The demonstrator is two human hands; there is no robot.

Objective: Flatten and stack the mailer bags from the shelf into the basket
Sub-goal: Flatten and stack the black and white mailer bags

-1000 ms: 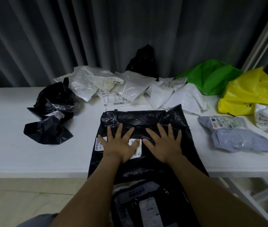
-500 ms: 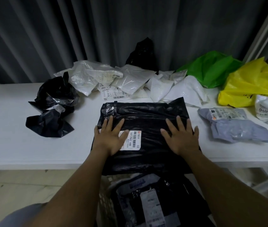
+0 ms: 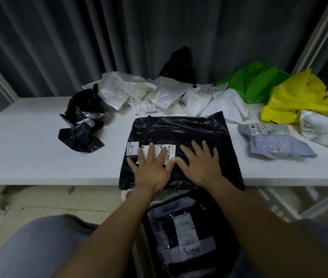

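Black mailer bag [image 3: 181, 137] lies under both flat, open palms, left hand [image 3: 152, 169] and right hand [image 3: 201, 167] (flattening step); next, I think, lift it into the basket [image 3: 137, 233] below the wrists.

A flat mailer bag [image 3: 179, 133] lies at the shelf's [image 3: 28, 157] near edge, left hand [image 3: 151, 171] and right hand [image 3: 201, 167] on it. 1 crumpled bag [image 3: 82, 125] lies left, a pile [image 3: 159, 93] far, another bag [image 3: 275, 143] right.
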